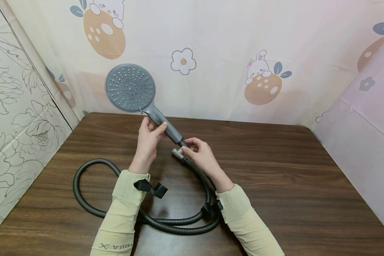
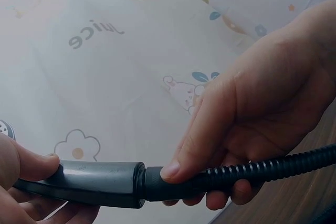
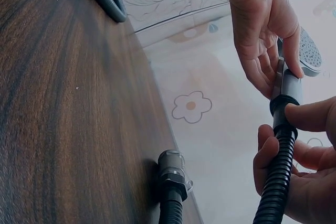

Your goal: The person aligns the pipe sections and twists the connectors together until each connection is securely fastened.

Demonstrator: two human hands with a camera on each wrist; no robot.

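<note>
A round grey shower head [image 1: 130, 88] with a nozzle-studded face is held up in front of a pale cloth printed with rabbits and fruit [image 1: 217, 71]; in the head view its disc shows above the far edge of the brown wood-grain table [image 1: 291, 177]. The left hand [image 1: 148, 140] holds the smooth grey tapered handle [image 1: 164, 124], thumb on one side and bent fingers on the other. The right hand [image 1: 203, 156] is closed around the black collar [image 2: 153, 183] of a ribbed black hose [image 1: 185, 231], thumb against fingers; collar and handle end meet in line, but how tightly they are joined cannot be told. The hands work close together, only a short stretch of handle between them. A silvery metal end fitting [image 1: 178, 153] sits just beside the right hand, on its near side. The hose's wide loop takes up the wood left of the left forearm, short of the left edge, and more coils pass between the two forearms. From the right sleeve [image 1: 246, 213], plain tabletop runs on to the right edge.
</note>
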